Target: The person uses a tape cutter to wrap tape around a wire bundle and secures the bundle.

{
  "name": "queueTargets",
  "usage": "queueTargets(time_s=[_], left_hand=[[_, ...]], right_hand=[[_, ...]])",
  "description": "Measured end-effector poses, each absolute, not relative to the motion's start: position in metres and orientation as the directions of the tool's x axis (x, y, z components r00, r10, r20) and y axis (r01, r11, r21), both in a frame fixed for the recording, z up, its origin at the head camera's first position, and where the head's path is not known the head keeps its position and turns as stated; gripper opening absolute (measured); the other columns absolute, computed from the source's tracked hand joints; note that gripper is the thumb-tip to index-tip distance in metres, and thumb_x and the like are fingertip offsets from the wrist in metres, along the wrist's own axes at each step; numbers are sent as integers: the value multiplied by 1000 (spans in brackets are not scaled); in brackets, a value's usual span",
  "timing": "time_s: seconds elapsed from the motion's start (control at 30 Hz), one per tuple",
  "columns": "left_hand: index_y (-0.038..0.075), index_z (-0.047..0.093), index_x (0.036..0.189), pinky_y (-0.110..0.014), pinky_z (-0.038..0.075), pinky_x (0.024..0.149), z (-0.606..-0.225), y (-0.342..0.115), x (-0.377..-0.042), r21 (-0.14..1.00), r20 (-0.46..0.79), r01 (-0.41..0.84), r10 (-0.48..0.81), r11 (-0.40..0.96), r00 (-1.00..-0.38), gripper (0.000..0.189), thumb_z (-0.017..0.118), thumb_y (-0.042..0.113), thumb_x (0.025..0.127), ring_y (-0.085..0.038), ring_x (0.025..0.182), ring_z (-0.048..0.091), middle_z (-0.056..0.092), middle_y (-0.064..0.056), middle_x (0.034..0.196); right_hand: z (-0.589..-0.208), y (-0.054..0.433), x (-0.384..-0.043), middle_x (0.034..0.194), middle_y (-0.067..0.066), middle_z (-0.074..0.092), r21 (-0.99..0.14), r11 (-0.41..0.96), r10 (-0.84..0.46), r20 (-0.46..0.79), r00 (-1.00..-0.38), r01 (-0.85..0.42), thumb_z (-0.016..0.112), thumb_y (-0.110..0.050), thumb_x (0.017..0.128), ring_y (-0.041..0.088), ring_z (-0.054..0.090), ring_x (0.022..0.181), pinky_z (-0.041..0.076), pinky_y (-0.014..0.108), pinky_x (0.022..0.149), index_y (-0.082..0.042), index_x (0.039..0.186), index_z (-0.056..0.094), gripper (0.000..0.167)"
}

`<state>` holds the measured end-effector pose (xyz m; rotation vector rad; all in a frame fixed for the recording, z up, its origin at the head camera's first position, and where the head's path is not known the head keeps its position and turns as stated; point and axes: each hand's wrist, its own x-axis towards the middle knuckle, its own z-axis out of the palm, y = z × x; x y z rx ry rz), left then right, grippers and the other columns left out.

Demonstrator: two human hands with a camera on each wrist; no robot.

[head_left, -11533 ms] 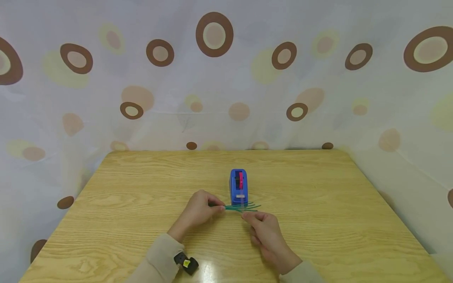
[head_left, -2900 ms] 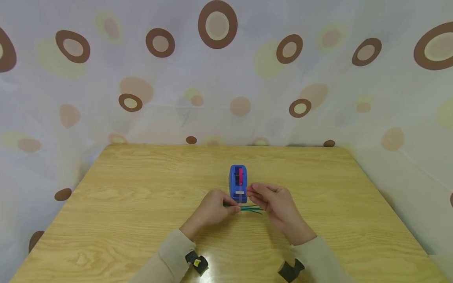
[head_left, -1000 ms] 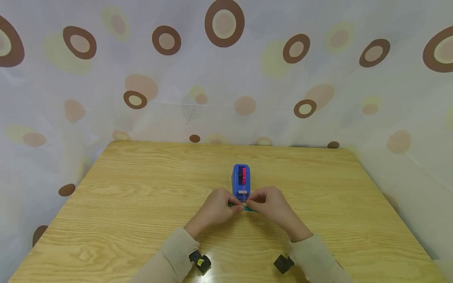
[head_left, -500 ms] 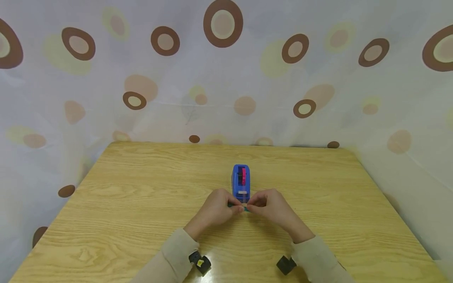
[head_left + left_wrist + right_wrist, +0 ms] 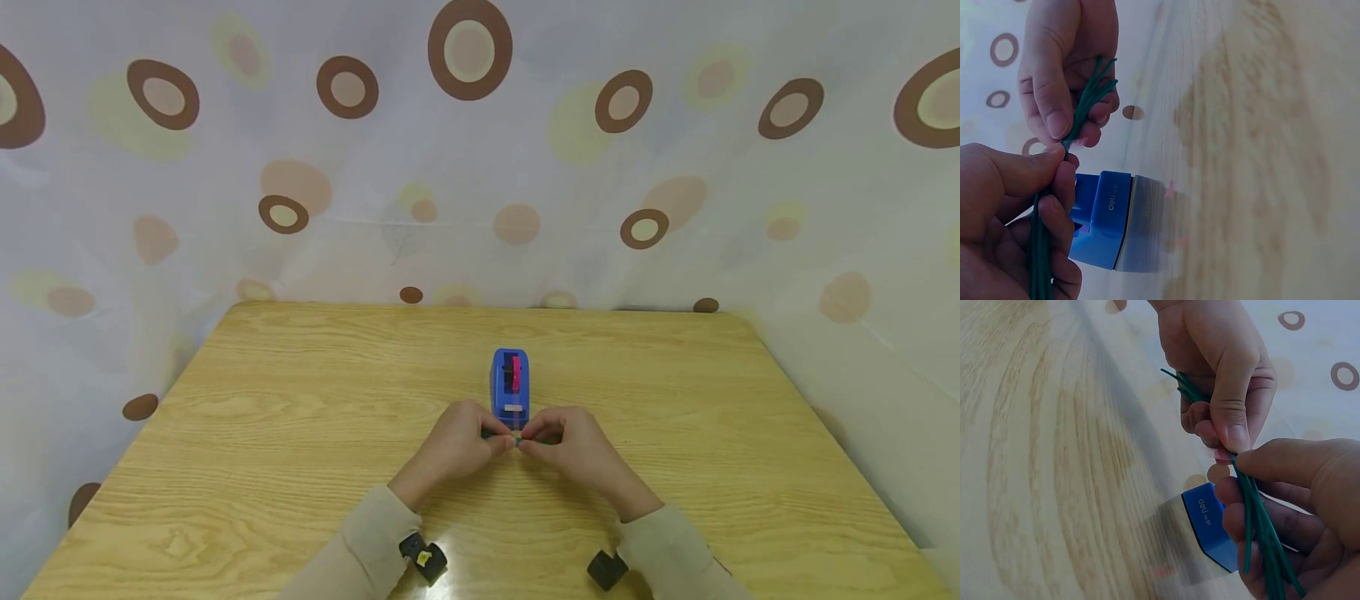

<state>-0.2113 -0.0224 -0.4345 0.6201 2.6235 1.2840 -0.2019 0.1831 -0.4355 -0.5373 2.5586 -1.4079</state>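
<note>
A bundle of thin green wires (image 5: 1040, 256) runs between both hands, in front of a blue tape dispenser (image 5: 513, 400). With thumb and fingers, my left hand (image 5: 465, 437) grips the bundle from the left. From the other side my right hand (image 5: 573, 442) pinches it, thumb tip almost against the left thumb. A piece of clear tape (image 5: 1074, 144) shows at the wires between the thumbs. In the head view the tape strip reaches from the dispenser down to the fingertips. Fingers hide most of the bundle there; the wrist views show its loose ends splaying out.
The dispenser holds a pink-cored tape roll (image 5: 516, 375) and stands upright on the wooden table (image 5: 337, 392). A patterned sheet (image 5: 450, 183) hangs behind the table and along its sides. Black wrist cameras (image 5: 423, 558) sit at both sleeves.
Earlier my right hand held the tape end, then came up beside the dispenser. It has since moved down and left onto the wires, close against my left hand, which keeps its grip.
</note>
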Motion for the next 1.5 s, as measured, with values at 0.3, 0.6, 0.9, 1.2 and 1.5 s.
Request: queueTargets(time_s=[0.3,0.6,0.9,1.2,1.5], left_hand=[[12,81,85,-25,49,64,-437,-23,-213,791,50,297,428,534,-902,7,75,15,89,-6,70,57,70,10,80],[12,81,83,-25,48,61,-437,-22,-213,802,48,291,429,522,-902,8,76,15,88,-6,69,56,69,10,78],[12,79,78,-23,40,53,-438,-24,-216,831,20,259,437,493,-899,22,71,26,93,-6,59,50,68,8,71],[8,78,74,-24,28,51,-442,-29,-225,856,-77,196,493,478,-867,35,66,31,96,-8,54,38,67,2,65],[7,75,69,-25,35,56,-436,-30,-224,847,-159,121,463,518,-872,40,66,37,95,-9,57,45,67,1,63]], right_hand=[[-438,181,-199,90,-3,70,-842,468,-368,89,-926,-267,77,-9,86,16,64,79,54,27,70,-11,92,74,7],[-444,180,-198,85,-6,69,-821,491,-333,133,-934,-292,79,-10,84,16,59,76,51,27,67,-14,86,74,7],[-440,177,-194,84,-7,69,-806,504,-301,174,-938,-311,80,-6,82,15,59,77,51,27,68,-14,83,74,10],[-444,174,-192,86,-8,71,-749,528,-327,255,-910,-400,81,-3,81,10,65,83,54,27,72,-15,83,75,13],[-447,173,-193,84,-7,71,-673,559,-329,356,-875,-484,83,-2,78,8,66,81,55,27,71,-15,81,74,16]])
